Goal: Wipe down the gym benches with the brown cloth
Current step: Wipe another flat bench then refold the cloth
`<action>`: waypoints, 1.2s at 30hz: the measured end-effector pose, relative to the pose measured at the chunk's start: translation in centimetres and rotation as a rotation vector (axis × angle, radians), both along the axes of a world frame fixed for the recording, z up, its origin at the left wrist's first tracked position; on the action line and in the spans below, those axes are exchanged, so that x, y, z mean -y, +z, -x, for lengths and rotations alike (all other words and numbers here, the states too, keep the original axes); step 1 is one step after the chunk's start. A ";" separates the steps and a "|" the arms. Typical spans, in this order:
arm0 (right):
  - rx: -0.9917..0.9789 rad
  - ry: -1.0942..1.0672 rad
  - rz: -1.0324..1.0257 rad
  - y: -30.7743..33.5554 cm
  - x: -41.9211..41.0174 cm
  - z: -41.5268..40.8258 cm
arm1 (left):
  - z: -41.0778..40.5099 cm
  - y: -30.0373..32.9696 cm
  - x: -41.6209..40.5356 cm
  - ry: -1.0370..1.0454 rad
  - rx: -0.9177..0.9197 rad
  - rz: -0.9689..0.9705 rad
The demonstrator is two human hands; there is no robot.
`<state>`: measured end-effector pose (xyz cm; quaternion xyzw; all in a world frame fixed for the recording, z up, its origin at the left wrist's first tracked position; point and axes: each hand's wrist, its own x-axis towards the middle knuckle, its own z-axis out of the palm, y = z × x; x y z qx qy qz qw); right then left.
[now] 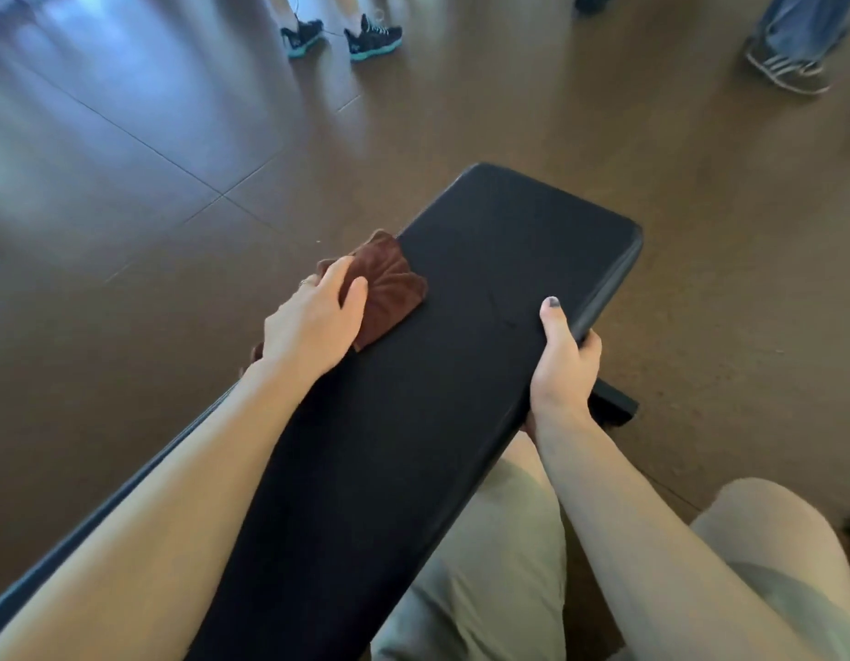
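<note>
A black padded gym bench runs from the lower left up to the middle of the view. The brown cloth lies crumpled on the bench's left edge, partly hanging over the side. My left hand presses down on the cloth with the fingers curled over its near part. My right hand grips the bench's right edge, thumb on top and fingers wrapped underneath.
The floor is brown with thin seams. One person's dark shoes with teal soles stand at the top centre, and another person's striped shoe and jeans at the top right. My knees in beige shorts are below the bench. A black bench foot sticks out on the right.
</note>
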<state>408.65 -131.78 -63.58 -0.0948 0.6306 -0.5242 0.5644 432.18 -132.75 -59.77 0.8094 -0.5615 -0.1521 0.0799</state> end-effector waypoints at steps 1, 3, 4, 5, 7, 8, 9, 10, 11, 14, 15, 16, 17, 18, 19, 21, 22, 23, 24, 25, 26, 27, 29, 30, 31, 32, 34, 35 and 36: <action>0.004 -0.005 0.007 0.0 -0.1 0.0 | -0.8 0.4 -1.6 0.014 -0.004 -0.015; 0.010 -0.019 0.023 -0.2 -0.1 0.0 | -2.3 1.1 -5.0 0.033 -0.007 -0.035; 0.009 -0.020 0.028 -0.2 0.0 0.0 | -2.7 1.5 -6.4 0.049 -0.003 -0.040; 0.007 -0.018 0.027 -0.3 0.1 -0.1 | -2.9 1.7 -7.3 0.064 0.010 -0.039; -0.002 -0.015 0.020 -0.4 0.1 -0.3 | -2.7 1.7 -7.1 0.088 0.052 -0.023; -0.008 -0.016 0.016 -0.4 0.2 -0.3 | -2.3 1.5 -6.0 0.099 0.067 -0.013; -0.017 -0.015 0.010 -0.5 0.2 -0.4 | -1.7 1.2 -4.6 0.103 0.073 0.000; -0.026 -0.017 0.012 -0.5 0.3 -0.4 | -0.8 0.8 -2.9 0.097 0.067 0.013; -0.032 -0.017 0.012 -0.4 0.4 -0.4 | 0.2 0.6 -1.1 0.081 0.053 0.022; -0.033 -0.011 0.013 -0.4 0.4 -0.4 | 3.0 0.1 3.7 0.004 0.021 0.018; -0.038 -0.003 0.010 -0.2 0.3 -0.4 | 3.5 -0.1 4.1 -0.022 0.035 -0.001; -0.044 0.002 0.007 -0.1 0.2 -0.4 | 3.8 -0.3 3.7 -0.058 0.064 -0.022; -0.043 0.002 0.001 0.0 0.1 -0.5 | 3.7 -0.5 2.4 -0.115 0.101 -0.027; -0.038 -0.004 0.001 0.0 0.0 -0.6 | 3.5 -0.6 0.5 -0.193 0.138 -0.003; -0.030 -0.012 0.004 0.0 -0.1 -0.8 | 3.4 -0.6 -1.9 -0.283 0.160 0.041; -0.014 -0.022 0.021 -0.2 -0.1 -0.9 | 3.7 -0.5 -6.3 -0.425 0.167 0.081; -0.016 -0.026 0.024 -0.3 -0.1 -0.9 | 4.0 -0.5 -7.5 -0.464 0.167 0.066; -0.020 -0.032 0.018 -0.4 -0.1 -0.9 | 4.3 -0.6 -7.9 -0.485 0.168 0.042; -0.025 -0.037 0.019 -0.5 -0.1 -0.9 | 4.5 -0.7 -7.6 -0.493 0.176 0.030; -0.026 -0.044 0.023 -0.7 -0.1 -0.9 | 4.9 -0.8 -6.7 -0.502 0.188 0.037; -0.024 -0.050 0.027 -0.9 -0.1 -0.8 | 5.7 -0.9 -5.3 -0.524 0.196 0.054; -0.024 -0.047 0.028 -0.9 -0.1 -0.7 | 6.7 -1.0 -3.6 -0.550 0.199 0.071; -0.036 0.002 0.029 -0.9 0.0 -0.2 | 9.1 -1.1 -0.2 -0.592 0.194 0.081; -0.031 0.050 0.014 -0.7 0.0 0.3 | 10.2 -1.2 1.0 -0.601 0.198 0.074; -0.011 0.096 -0.008 -0.3 0.1 0.9 | 10.8 -1.2 1.6 -0.608 0.203 0.065; 0.032 0.134 -0.030 -0.1 0.4 1.7 | 11.0 -1.3 1.5 -0.614 0.205 0.055; 0.128 0.204 -0.060 0.3 1.4 3.5 | 10.3 -1.1 -0.7 -0.636 0.195 0.052; 0.151 0.237 -0.074 0.3 2.0 4.3 | 9.8 -0.7 -2.5 -0.656 0.187 0.055; 0.142 0.259 -0.078 0.0 2.7 5.0 | 9.5 -0.3 -4.4 -0.673 0.175 0.049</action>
